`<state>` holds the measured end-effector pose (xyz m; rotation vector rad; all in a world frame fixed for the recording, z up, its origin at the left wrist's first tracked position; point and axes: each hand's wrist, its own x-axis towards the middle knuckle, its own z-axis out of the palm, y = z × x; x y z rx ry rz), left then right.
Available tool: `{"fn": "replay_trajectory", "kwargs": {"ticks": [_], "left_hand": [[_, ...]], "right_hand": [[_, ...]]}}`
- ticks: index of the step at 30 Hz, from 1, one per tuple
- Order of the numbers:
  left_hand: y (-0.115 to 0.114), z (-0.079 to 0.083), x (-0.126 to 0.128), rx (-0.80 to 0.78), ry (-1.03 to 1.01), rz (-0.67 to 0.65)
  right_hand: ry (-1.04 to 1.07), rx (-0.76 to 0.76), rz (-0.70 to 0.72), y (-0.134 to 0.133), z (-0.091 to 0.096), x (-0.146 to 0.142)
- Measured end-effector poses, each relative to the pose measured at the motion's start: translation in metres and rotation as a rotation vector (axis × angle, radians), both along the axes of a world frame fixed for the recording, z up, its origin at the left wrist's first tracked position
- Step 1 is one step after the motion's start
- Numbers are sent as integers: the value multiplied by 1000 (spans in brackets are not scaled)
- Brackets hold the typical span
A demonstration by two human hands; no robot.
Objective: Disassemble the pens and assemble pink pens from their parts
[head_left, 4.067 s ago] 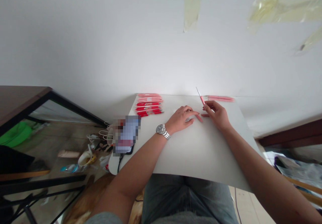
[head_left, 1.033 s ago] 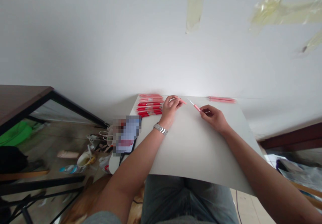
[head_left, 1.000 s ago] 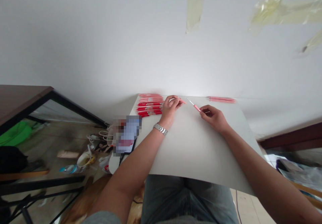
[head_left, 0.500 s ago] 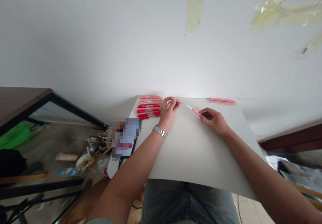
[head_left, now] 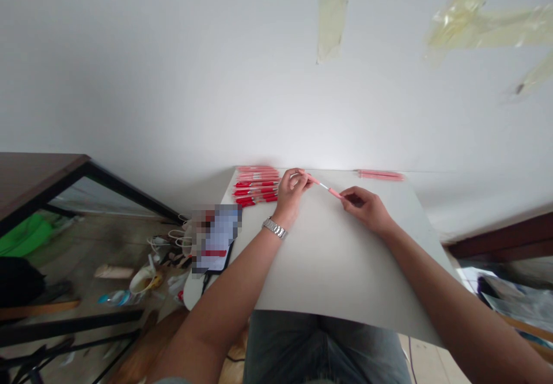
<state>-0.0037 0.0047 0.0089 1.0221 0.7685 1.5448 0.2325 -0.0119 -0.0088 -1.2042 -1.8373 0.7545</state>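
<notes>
Pinched in my left hand (head_left: pixel 292 189) is one pink part of a pen (head_left: pixel 311 178), tilted down to the right above the white table (head_left: pixel 328 257). My right hand (head_left: pixel 365 206) pinches the other pink part of the pen (head_left: pixel 334 192) at its lower end. A short pale middle piece (head_left: pixel 324 186) shows between the two pink parts. Left of my left hand lies a row of pink pens (head_left: pixel 258 173), with several red pens (head_left: pixel 254 192) nearer to me. More pink pens (head_left: pixel 380 175) lie at the table's back right.
A phone (head_left: pixel 218 240), blurred out, rests at the table's left edge with a cable attached. The white wall (head_left: pixel 276 84) rises directly behind the table. A dark-framed table (head_left: pixel 43 165) stands to the left. Cables, a cup (head_left: pixel 142 279) and a bottle (head_left: pixel 116 297) are on the floor.
Both pink pen parts have come closer together, so less of the pale piece shows between them. The hands have hardly shifted.
</notes>
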Motion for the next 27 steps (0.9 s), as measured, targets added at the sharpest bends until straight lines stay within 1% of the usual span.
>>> {"fn": "replay_trajectory", "kwargs": {"ticks": [6,10,18,27], "left_hand": [[-2,-3,3,12,26,-69],[-2,-6,4,13,39,-109],[-2,-7,3,5,15,-125],[-3,-7,4,-23,37,-168]], "right_hand": [[-5,0,11,0,0,-1],[8,30,20,0,1,-3],[-5,109,30,1,1,-4],[-34,144,30,1,3,-5]]}}
